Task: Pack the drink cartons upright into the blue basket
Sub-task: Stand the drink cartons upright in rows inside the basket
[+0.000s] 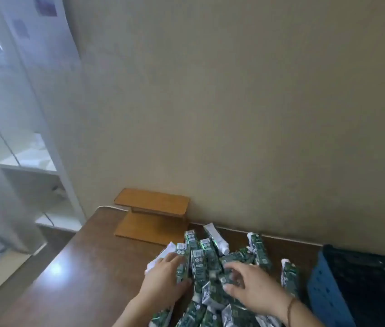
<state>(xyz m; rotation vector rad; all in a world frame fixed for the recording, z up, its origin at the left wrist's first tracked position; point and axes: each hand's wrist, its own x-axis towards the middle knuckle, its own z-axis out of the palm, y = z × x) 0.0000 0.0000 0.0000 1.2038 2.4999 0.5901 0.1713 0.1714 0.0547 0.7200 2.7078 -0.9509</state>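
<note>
Brown table (87, 267): cartons (208, 258), basket (326, 289), wooden stand (151, 215).

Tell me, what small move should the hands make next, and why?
Probably close the right hand on one carton from the pile of cartons and carry it right to the blue basket. Both hands rest on the pile, fingers spread, and the left hand already steadies it.

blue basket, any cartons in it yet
Cannot tell: the blue basket is cut off at the frame edge, and its visible interior looks dark.

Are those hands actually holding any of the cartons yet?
Cannot tell: left hand and right hand rest on the carton pile, nothing lifted.
</note>
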